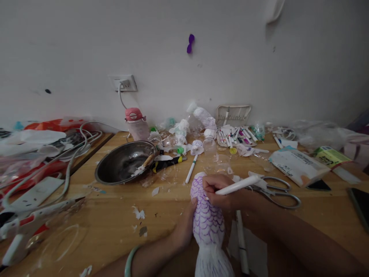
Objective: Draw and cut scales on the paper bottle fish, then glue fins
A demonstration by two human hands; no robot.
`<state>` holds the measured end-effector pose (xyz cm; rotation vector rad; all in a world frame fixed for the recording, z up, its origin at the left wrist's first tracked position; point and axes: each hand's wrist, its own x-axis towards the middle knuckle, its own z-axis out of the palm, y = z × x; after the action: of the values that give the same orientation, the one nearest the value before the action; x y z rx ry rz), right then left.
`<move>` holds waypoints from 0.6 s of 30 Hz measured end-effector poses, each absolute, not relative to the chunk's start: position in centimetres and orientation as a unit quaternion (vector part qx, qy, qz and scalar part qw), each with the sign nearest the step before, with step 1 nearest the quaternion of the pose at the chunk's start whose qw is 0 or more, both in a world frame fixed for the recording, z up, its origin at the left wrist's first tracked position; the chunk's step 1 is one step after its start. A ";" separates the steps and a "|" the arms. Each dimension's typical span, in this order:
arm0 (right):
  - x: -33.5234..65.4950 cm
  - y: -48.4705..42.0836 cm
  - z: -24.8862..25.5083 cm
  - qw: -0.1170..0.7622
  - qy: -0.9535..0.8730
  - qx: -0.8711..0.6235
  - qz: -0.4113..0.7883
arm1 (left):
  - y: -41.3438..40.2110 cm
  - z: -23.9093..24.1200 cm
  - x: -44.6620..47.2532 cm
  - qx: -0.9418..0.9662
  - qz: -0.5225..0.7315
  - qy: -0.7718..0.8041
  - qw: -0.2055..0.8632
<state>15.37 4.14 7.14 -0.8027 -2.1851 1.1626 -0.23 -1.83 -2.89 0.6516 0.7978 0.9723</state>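
Note:
A white fish-shaped paper form (208, 224) with purple scale lines lies on the wooden table (115, 215) in front of me. My left hand (184, 227) grips its left side, fingers wrapped behind it. My right hand (220, 191) rests on the top of the form and is closed around a white marker (238, 185), whose tip touches the form's upper part. A light green bangle (130, 261) sits on my left wrist.
Scissors (278, 191) lie just right of my right hand. A metal bowl (124, 162) with a brush stands at the left, a pink bottle (135, 124) behind it. Markers (235, 135), crumpled paper, tissue pack (296, 165), phone (360, 206), cables and a glue gun (34, 219) surround the table.

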 end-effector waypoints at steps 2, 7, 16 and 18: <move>15.3 4.1 7.2 0.269 -0.805 -0.284 0.446 | -1.8 -2.5 -0.2 0.279 0.435 0.350 0.781; 15.1 4.2 7.0 0.279 -0.795 -0.289 0.454 | -1.7 -2.2 -0.2 0.240 0.438 0.325 0.803; 15.3 4.2 7.1 0.290 -0.789 -0.328 0.431 | -2.1 -1.0 0.1 0.204 0.443 0.343 0.802; 15.3 4.2 7.3 0.294 -0.786 -0.329 0.433 | -2.2 -0.9 0.2 0.186 0.438 0.350 0.807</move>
<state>15.29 4.21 7.25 -0.8753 -2.0926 1.1532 0.18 -2.15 -0.90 0.3971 0.7477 0.9359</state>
